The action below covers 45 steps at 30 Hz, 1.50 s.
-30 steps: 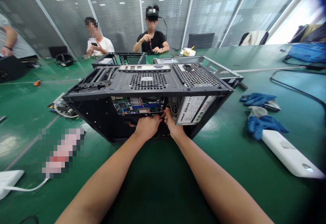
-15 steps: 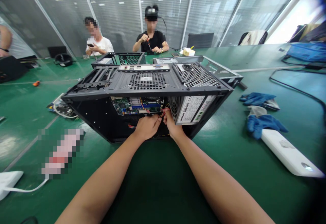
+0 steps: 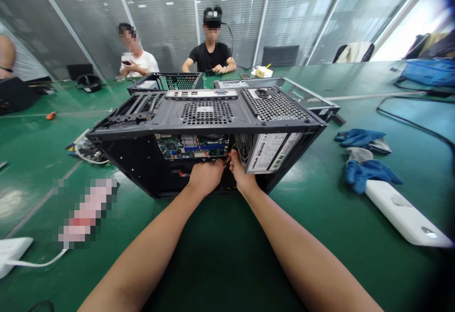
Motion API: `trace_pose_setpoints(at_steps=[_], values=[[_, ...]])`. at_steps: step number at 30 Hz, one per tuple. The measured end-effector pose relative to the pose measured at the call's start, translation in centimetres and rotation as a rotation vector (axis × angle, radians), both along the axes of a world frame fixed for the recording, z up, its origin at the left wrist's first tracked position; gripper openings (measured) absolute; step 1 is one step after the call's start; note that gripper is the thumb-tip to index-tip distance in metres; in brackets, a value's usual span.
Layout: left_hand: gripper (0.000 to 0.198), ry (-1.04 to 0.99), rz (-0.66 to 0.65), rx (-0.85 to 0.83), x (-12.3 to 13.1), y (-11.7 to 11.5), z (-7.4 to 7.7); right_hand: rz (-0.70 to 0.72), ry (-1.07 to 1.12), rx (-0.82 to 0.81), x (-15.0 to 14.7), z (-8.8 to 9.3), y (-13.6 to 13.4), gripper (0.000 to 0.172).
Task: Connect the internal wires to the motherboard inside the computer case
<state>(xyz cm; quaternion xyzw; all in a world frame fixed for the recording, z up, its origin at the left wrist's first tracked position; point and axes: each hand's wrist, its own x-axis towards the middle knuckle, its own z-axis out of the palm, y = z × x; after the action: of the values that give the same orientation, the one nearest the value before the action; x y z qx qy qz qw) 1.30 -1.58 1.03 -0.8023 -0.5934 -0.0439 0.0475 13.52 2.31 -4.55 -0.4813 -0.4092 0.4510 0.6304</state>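
A black computer case [image 3: 167, 119] lies in front of me, its side facing me open. My left hand [image 3: 206, 178] reaches into it with curled fingers, closed on thin red, yellow and black power cables [image 3: 226, 159]. Close beside it, my right hand [image 3: 241, 171] pinches the same bundle. The fingertips and the exact ends of the wires are partly hidden. Behind the hands sits the motherboard [image 3: 174, 148], with blue slots. The power supply [image 3: 272, 153], with a white label and a fan, is mounted to the right of my right hand.
Blue gloves [image 3: 369, 172] and a white power bank [image 3: 401, 212] lie to the right. On the left are a loose circuit board [image 3: 88, 151] and a blurred-out pink object [image 3: 88, 212] on a white cable. More open cases stand behind; people sit across the table.
Both hands stay at the cables, with only slight finger and wrist shifts. The person across has lowered the hand that held up a screwdriver.
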Motion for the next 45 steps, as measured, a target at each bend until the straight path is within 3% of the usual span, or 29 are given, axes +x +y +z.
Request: trace_pose_setpoints(at_steps=[14, 33, 39, 45], values=[[0.043, -0.15, -0.068, -0.053, -0.9, 0.4, -0.8, 0.075, -0.028, 0.026, 0.4, 0.4, -0.3, 0.052], [0.033, -0.042, -0.001, 0.018, 0.1, 0.0, -0.4, 0.006, 0.075, -0.03, -0.1, 0.1, 0.0, 0.05], [0.038, -0.172, -0.023, -0.011, -0.6, 0.2, -0.6, 0.073, 0.057, 0.009, 0.1, 0.5, -0.2, 0.049], [0.04, -0.463, -0.071, -0.099, -1.2, 1.0, -1.2, 0.151, 0.118, -0.042, 0.4, 1.3, -0.3, 0.051]])
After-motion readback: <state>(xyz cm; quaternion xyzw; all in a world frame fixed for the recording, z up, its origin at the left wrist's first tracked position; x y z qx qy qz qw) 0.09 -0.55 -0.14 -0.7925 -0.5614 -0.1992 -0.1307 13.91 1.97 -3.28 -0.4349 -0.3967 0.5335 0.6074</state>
